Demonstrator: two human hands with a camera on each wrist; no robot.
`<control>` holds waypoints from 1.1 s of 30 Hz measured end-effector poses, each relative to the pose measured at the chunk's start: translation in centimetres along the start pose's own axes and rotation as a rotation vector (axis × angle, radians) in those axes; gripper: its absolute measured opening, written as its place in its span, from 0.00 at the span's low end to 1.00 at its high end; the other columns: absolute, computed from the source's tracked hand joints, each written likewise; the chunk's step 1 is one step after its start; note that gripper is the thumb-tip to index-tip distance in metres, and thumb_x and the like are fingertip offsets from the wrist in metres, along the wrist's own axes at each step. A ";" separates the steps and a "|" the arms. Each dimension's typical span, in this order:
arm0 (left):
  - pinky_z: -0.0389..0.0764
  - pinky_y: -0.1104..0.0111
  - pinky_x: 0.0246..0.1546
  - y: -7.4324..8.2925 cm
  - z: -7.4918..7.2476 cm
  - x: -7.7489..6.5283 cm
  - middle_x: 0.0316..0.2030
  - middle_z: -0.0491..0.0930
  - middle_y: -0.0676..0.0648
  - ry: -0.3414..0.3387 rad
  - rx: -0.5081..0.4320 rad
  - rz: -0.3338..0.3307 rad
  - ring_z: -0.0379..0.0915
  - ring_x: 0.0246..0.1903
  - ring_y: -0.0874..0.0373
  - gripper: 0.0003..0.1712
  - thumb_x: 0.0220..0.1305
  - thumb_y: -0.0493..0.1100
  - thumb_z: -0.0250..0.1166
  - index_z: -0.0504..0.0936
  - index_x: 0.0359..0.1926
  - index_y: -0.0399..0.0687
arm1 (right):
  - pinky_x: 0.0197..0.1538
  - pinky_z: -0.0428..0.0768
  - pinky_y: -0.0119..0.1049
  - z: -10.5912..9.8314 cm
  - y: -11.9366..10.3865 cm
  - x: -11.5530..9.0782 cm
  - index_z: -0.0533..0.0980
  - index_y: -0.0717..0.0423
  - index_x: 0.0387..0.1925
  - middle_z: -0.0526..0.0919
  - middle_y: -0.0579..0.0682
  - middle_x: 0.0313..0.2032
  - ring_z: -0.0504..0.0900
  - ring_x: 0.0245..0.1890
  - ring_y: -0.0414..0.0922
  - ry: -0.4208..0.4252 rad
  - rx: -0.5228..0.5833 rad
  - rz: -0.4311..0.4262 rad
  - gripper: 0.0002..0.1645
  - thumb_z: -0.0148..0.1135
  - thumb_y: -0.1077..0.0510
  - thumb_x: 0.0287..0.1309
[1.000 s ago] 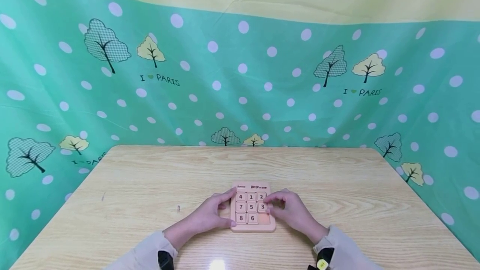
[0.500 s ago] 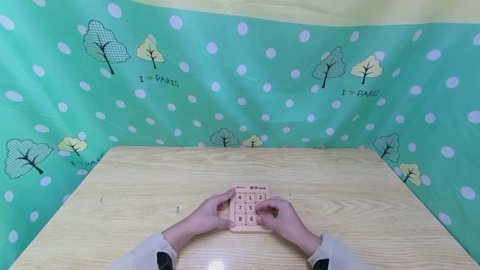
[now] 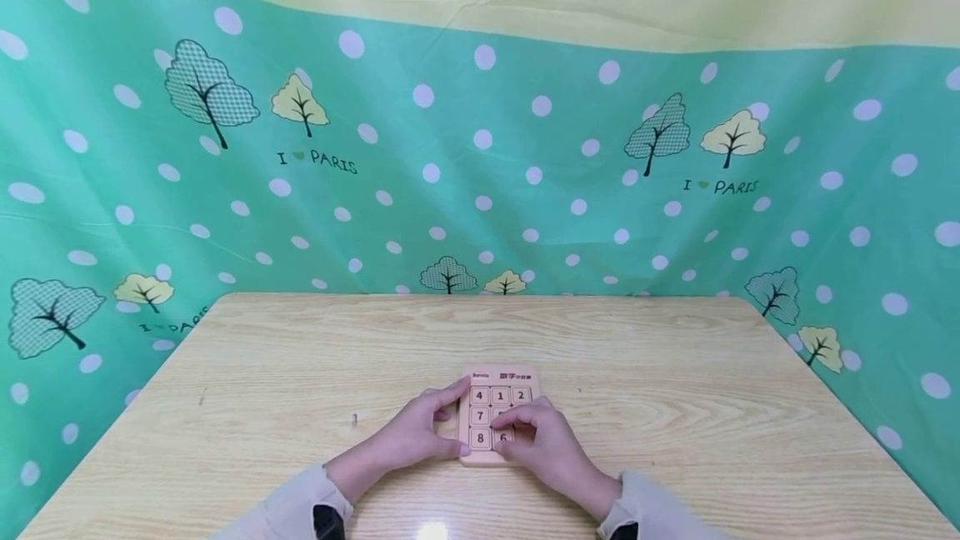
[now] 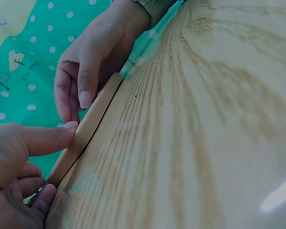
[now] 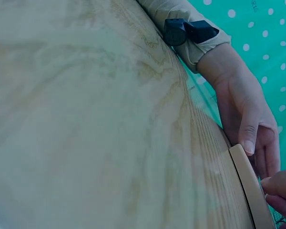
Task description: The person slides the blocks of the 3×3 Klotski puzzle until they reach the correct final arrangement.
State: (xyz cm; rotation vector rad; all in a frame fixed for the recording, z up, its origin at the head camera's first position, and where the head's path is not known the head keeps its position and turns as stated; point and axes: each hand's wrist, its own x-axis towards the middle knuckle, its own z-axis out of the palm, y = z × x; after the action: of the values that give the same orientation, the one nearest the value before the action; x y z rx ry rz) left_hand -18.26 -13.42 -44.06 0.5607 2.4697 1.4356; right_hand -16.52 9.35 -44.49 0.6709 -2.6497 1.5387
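A wooden number slide puzzle [image 3: 517,368] lies on the table in front of me. Its 4, 1, 2, 7 and 8 tiles show plainly. My left hand [image 3: 420,427] holds the puzzle's left side, forefinger near the top corner and thumb at the bottom one. Reaching across from the right, my right hand [image 3: 551,444] has its forefinger and thumb above and below the number tile [image 3: 504,438] marked 6, pinching it. That hand partly covers the 5 and hides the right column's lower part. In the left wrist view the puzzle's edge [image 4: 97,109] appears between both hands.
The wood-grain table [image 3: 300,357] extends on all sides of the puzzle. Behind and beside it hangs a green dotted curtain [image 3: 480,173] with printed trees. A small dark mark [image 3: 355,419] shows left of my hand. A black wrist strap [image 5: 188,31] sits on the left sleeve.
My right hand has moved left across the puzzle, from the 3 tile at the right column to the 6. The 3 is now hidden. My left hand keeps its hold.
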 end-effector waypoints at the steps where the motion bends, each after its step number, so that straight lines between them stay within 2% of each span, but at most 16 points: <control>1: 0.68 0.60 0.53 0.0 0.0 0.0 0.62 0.64 0.38 -0.001 -0.001 0.000 0.66 0.50 0.52 0.55 0.44 0.47 0.75 0.57 0.71 0.45 | 0.41 0.70 0.30 0.1 0.0 0.0 0.84 0.50 0.36 0.78 0.44 0.35 0.68 0.37 0.43 0.001 -0.004 -0.004 0.14 0.72 0.62 0.43; 7: 0.67 0.58 0.54 0.1 -0.1 -0.1 0.60 0.65 0.37 0.003 -0.004 0.002 0.66 0.50 0.51 0.55 0.43 0.47 0.75 0.57 0.71 0.44 | 0.40 0.71 0.30 0.4 -0.2 0.1 0.83 0.50 0.36 0.74 0.46 0.34 0.68 0.36 0.42 0.004 -0.010 -0.012 0.14 0.71 0.63 0.42; 13: 0.68 0.59 0.54 0.2 -0.1 -0.2 0.61 0.65 0.37 0.005 -0.007 0.009 0.67 0.50 0.52 0.54 0.44 0.46 0.75 0.57 0.71 0.45 | 0.39 0.70 0.29 0.5 -0.3 0.2 0.83 0.49 0.36 0.75 0.46 0.34 0.67 0.36 0.42 0.001 -0.029 -0.010 0.14 0.71 0.64 0.43; 22: 0.67 0.59 0.54 -0.1 0.1 0.0 0.61 0.65 0.38 0.000 0.004 0.010 0.67 0.50 0.53 0.55 0.44 0.48 0.75 0.57 0.71 0.45 | 0.37 0.71 0.29 -0.2 0.1 -0.1 0.84 0.49 0.36 0.77 0.43 0.34 0.69 0.35 0.40 0.006 -0.047 -0.023 0.13 0.71 0.63 0.43; 28: 0.69 0.64 0.52 0.0 0.1 0.0 0.59 0.66 0.39 -0.001 0.005 0.002 0.66 0.49 0.54 0.54 0.44 0.48 0.75 0.57 0.71 0.45 | 0.36 0.72 0.28 -0.8 0.3 -0.4 0.84 0.49 0.37 0.76 0.46 0.34 0.70 0.34 0.40 -0.003 -0.023 0.001 0.14 0.71 0.62 0.44; 33: 0.68 0.58 0.54 0.1 0.1 0.0 0.60 0.65 0.38 -0.003 -0.003 -0.004 0.67 0.51 0.52 0.54 0.44 0.47 0.75 0.57 0.71 0.45 | 0.33 0.72 0.27 -1.2 0.5 -0.5 0.83 0.50 0.37 0.76 0.47 0.33 0.69 0.32 0.40 -0.012 -0.020 0.004 0.13 0.71 0.62 0.44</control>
State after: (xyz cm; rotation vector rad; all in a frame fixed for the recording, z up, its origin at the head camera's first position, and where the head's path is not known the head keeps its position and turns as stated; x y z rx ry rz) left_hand -18.22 -13.30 -44.00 0.5573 2.4643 1.4358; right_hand -16.51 10.80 -44.39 0.6760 -2.6728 1.5118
